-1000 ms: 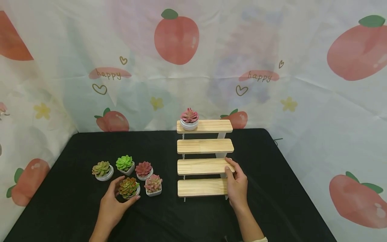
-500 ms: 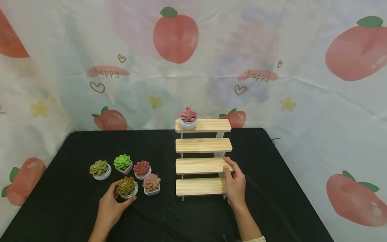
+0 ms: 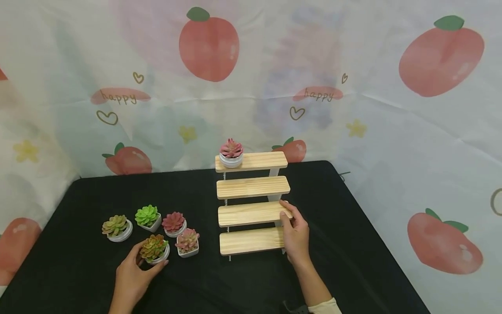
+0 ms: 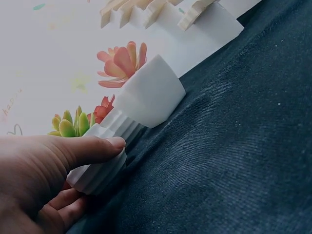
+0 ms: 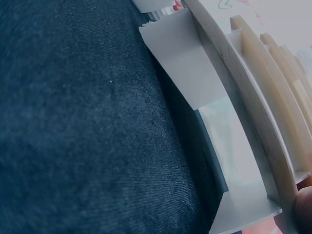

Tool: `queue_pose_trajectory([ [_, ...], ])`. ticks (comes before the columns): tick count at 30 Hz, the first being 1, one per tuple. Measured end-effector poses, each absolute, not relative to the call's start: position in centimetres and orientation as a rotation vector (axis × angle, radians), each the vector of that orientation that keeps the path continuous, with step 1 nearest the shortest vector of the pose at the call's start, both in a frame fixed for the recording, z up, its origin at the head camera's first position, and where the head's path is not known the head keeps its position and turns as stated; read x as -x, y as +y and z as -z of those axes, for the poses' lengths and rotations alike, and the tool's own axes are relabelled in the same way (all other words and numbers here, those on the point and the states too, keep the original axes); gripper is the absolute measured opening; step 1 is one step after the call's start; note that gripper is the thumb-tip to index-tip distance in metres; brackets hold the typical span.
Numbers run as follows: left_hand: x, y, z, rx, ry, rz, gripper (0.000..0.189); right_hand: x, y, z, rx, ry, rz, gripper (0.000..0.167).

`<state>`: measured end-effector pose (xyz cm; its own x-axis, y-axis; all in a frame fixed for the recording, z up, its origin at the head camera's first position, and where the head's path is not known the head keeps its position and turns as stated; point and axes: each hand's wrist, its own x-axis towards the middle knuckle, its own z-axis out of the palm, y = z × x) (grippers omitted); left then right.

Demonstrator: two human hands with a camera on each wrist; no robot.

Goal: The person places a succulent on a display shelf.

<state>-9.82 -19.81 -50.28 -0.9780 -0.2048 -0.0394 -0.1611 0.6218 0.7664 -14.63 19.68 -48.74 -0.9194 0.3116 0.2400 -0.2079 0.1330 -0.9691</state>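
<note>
My left hand (image 3: 131, 278) holds a potted orange-green succulent (image 3: 154, 247) low on the black cloth, thumb on one side and fingers on the other. In the left wrist view the thumb presses its ribbed white pot (image 4: 100, 173); the fingers are partly hidden behind it. With thumb and fingers, my right hand (image 3: 296, 237) grips the right end of the third board down on a four-tier wooden plant stand (image 3: 252, 186). Up close, the right wrist view shows the stand's white side panel (image 5: 187, 58) and a fingertip at the edge. A pink succulent (image 3: 231, 152) sits at the top tier's left end.
Near my left hand stand a pale green succulent (image 3: 115, 226), a bright green one (image 3: 147, 216), a dark red one (image 3: 174, 223) and a pink one in a square pot (image 3: 187, 242). A patterned curtain (image 3: 251, 126) hangs behind the black-covered table (image 3: 341, 261).
The head view has turned slightly right, so everything sits further left in it. Both hands keep their holds on the succulent pot and the stand, which stay in place.
</note>
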Motion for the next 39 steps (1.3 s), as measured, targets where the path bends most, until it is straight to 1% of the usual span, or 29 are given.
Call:
queue_pose_trajectory([
  [10,9.8,-20.1,49.6,-0.35,-2.758,1.375,0.089,14.6,19.5,48.6,0.1,-2.041,-1.838,0.034],
  [21,9.6,-19.6,47.9,-0.346,-2.716,1.312,0.083,14.5,19.7,48.5,0.114,-2.046,-1.82,0.034],
  [32,10.1,-18.8,46.5,-0.302,-2.678,1.293,0.083,14.5,19.6,48.5,0.11,-2.046,-1.824,0.034],
  [35,10.2,-18.7,46.4,-0.29,-2.669,1.28,0.083,14.3,19.4,48.0,0.122,-2.05,-1.831,0.034],
  [39,10.3,-18.5,46.2,-0.272,-2.664,1.273,0.085,13.5,18.9,46.2,0.128,-2.069,-1.819,0.035],
])
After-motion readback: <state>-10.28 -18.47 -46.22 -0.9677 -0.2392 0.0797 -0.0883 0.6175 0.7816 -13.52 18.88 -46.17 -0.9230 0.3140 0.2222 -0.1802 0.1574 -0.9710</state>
